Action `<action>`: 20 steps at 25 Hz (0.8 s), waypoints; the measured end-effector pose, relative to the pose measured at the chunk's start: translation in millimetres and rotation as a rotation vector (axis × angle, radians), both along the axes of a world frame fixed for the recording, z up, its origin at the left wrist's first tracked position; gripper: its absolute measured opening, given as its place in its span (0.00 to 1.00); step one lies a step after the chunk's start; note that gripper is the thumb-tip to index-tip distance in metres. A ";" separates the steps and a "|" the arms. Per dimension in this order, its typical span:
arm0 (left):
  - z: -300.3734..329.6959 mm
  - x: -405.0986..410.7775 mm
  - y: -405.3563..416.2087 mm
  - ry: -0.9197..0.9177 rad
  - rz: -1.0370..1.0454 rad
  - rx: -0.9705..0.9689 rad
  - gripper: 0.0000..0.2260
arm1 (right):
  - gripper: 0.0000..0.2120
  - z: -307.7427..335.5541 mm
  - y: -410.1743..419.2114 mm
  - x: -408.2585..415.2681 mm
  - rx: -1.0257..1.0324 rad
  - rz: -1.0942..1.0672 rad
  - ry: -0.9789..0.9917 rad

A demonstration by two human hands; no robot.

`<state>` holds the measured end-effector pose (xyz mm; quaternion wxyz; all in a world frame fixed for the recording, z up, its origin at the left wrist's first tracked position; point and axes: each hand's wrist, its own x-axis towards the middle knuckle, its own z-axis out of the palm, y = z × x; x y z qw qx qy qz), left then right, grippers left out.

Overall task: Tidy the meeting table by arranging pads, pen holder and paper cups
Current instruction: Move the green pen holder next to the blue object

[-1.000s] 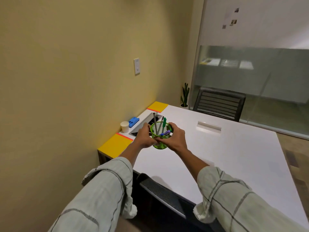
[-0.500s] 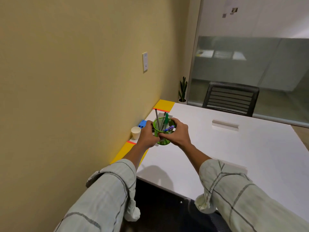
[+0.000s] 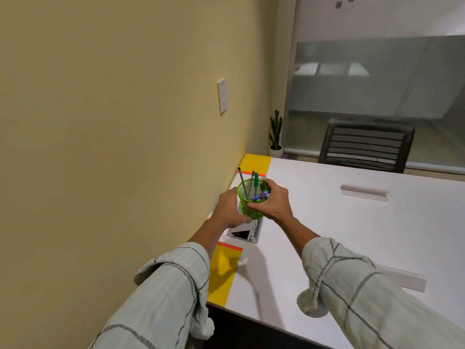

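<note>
Head view, the only one I have. Pen holder [image 3: 250, 201], green mesh cup with several pens standing in it, is gripped on both sides and sits over the cable box opening [image 3: 247, 229] along the wall edge of the table [image 3: 352, 235]. I can't tell if its base touches anything or hangs just above. Right hand [image 3: 273, 204] is wrapped round the right wall and rim, fingers curled closed on it, thumb across the front. Left hand [image 3: 230, 210] cups the left wall, fingers partly folded against the mesh; it looks blurred, so contact on that side is my judgement. Two-hand hold makes sense to me: the holder is light and top-heavy with tall pens, so bracing both sides keeps it upright.

Yellow pad [image 3: 255, 163] lies flat at the far corner against the wall, a second yellow pad [image 3: 222, 275] at the near corner, both squared to the edge. A sliver of white beside the left wrist may be a paper cup; too hidden to say. I judge the step as placing the holder between the pads. Risk: setting it half on the opening, it tips.
</note>
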<state>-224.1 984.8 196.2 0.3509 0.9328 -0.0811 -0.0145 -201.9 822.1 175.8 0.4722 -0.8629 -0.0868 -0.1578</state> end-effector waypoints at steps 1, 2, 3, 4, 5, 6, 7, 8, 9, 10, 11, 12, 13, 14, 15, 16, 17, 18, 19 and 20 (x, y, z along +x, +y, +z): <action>-4.2 19.7 4.0 0.009 -0.018 0.062 0.37 | 0.33 -6.2 4.7 19.7 0.005 -0.009 0.011; -9.8 40.3 7.8 0.017 -0.029 0.136 0.39 | 0.33 -13.4 9.7 40.0 0.014 -0.014 0.020; -16.1 61.2 11.5 0.025 -0.040 0.208 0.41 | 0.33 -21.6 14.6 60.7 0.029 -0.013 0.028; -22.3 83.5 14.4 0.036 -0.053 0.263 0.43 | 0.33 -30.0 19.2 82.8 0.049 -0.012 0.040; -28.4 105.9 17.0 0.053 -0.070 0.305 0.45 | 0.34 -38.1 23.2 104.9 0.071 -0.018 0.056; -34.8 127.2 19.0 0.075 -0.089 0.343 0.46 | 0.35 -46.4 26.9 125.6 0.086 -0.030 0.074; -40.0 144.8 20.7 0.095 -0.107 0.382 0.47 | 0.35 -53.9 29.9 142.9 0.093 -0.042 0.085; -44.9 159.8 22.5 0.110 -0.121 0.408 0.47 | 0.35 -61.3 32.0 157.8 0.099 -0.044 0.091; -50.7 177.8 24.1 0.124 -0.136 0.427 0.48 | 0.35 -69.1 33.6 176.2 0.113 -0.041 0.102; -56.5 193.4 26.1 0.143 -0.147 0.443 0.49 | 0.34 -75.7 35.2 192.2 0.124 -0.034 0.122; -62.1 205.9 27.9 0.166 -0.154 0.461 0.50 | 0.33 -80.8 37.1 205.1 0.125 -0.026 0.146; -67.6 216.8 28.8 0.182 -0.158 0.488 0.51 | 0.32 -86.4 39.4 216.6 0.120 -0.022 0.167; -73.2 226.3 29.2 0.192 -0.160 0.522 0.52 | 0.30 -92.9 41.9 228.0 0.120 -0.022 0.173; -79.3 235.5 28.7 0.200 -0.162 0.552 0.52 | 0.30 -99.9 44.5 240.3 0.127 -0.021 0.175; -85.5 243.3 27.8 0.208 -0.161 0.575 0.52 | 0.29 -106.0 47.5 251.5 0.140 -0.021 0.182; -92.5 250.8 26.8 0.214 -0.159 0.590 0.52 | 0.28 -112.0 50.6 261.9 0.151 -0.024 0.194; -100.8 261.0 26.6 0.221 -0.156 0.600 0.52 | 0.26 -119.5 54.5 274.4 0.166 -0.030 0.205; -108.9 269.9 26.4 0.231 -0.148 0.601 0.52 | 0.25 -127.8 57.8 285.5 0.179 -0.035 0.214; -115.9 278.9 26.3 0.242 -0.136 0.598 0.52 | 0.25 -136.1 60.5 295.7 0.188 -0.038 0.217; -122.8 288.3 26.7 0.251 -0.126 0.592 0.53 | 0.25 -144.3 62.8 305.2 0.189 -0.040 0.217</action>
